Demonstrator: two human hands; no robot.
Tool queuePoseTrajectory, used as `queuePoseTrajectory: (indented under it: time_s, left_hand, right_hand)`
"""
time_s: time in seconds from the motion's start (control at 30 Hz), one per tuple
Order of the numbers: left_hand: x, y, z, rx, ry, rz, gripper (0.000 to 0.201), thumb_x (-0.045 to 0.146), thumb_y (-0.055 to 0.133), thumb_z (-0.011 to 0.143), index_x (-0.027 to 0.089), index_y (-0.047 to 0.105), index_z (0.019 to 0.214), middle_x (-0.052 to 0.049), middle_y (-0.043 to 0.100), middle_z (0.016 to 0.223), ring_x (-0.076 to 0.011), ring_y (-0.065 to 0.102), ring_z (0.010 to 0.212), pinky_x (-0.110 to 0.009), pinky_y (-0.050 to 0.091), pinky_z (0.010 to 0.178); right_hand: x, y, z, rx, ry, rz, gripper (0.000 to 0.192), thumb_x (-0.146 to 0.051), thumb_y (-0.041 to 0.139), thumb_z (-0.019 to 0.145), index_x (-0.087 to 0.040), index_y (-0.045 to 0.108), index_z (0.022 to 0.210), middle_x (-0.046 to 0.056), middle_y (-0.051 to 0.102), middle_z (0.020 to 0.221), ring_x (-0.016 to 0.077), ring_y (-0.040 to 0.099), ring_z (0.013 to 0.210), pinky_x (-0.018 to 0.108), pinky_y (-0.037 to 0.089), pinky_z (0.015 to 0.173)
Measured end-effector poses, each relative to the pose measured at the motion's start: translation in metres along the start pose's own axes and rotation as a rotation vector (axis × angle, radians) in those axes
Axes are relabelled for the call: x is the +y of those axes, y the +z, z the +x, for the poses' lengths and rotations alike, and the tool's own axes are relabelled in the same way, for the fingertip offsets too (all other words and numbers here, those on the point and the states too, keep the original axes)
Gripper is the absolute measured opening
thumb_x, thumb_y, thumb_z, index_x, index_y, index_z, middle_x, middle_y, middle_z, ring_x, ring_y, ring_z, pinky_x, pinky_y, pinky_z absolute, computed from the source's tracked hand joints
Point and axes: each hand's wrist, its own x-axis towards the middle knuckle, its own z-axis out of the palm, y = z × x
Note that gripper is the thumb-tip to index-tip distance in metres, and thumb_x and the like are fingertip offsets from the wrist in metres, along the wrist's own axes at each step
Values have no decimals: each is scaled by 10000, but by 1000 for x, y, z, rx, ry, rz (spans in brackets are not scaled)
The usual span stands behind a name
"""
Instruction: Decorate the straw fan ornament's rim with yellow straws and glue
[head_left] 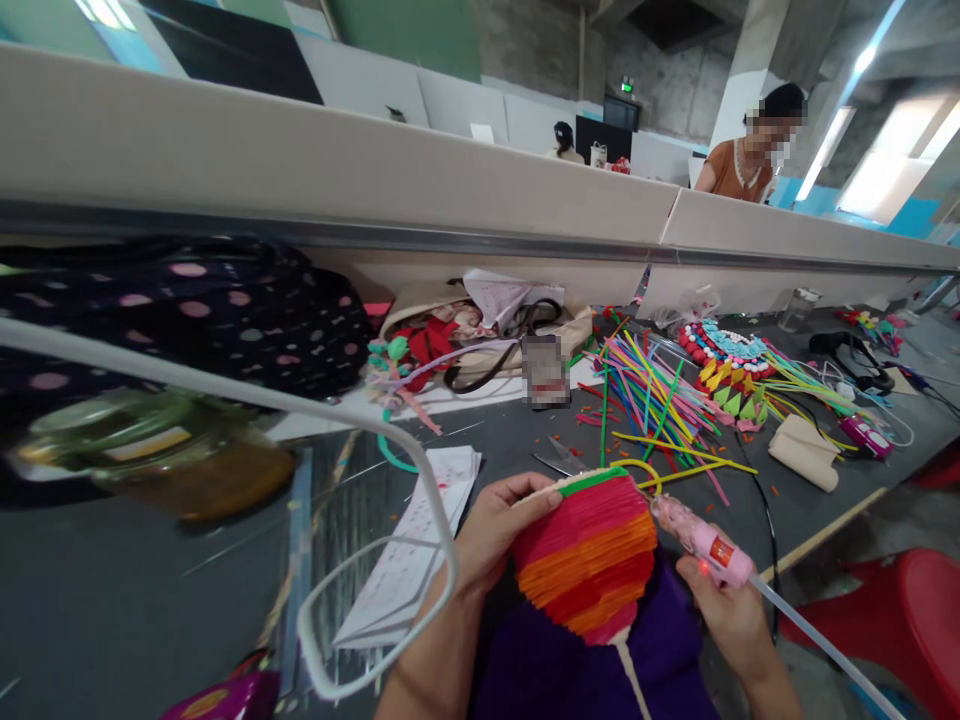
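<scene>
My left hand grips the upper left edge of a striped craft piece, thumb on top. The piece is covered in pink, orange and red strips, with a green strip along its top edge and a cream cord hanging below. My right hand is closed around a pink hot glue gun, a red light showing on it. A long translucent glue stick runs out of its back. The nozzle is at the piece's upper right edge, by a bent yellow pipe cleaner; whether they touch I cannot tell.
Beyond my hands lie scissors, a heap of coloured pipe cleaners and a beaded piece. At left are a jar, folded papers and a white bent bar. A red stool stands right.
</scene>
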Motion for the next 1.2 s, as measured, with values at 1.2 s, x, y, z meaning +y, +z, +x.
queuePoseTrajectory:
  time_s: [1.2]
  left_hand:
    - [-1, 0, 0, -4, 2, -22, 305, 339, 838, 491, 149, 617, 582, 25, 590, 494, -84, 471, 430, -182, 312, 432]
  right_hand:
    - [-2, -6, 0, -142, -82, 93, 293, -325, 615, 844, -205, 718, 1090, 81, 742, 1025, 253, 699, 968, 307, 576, 830]
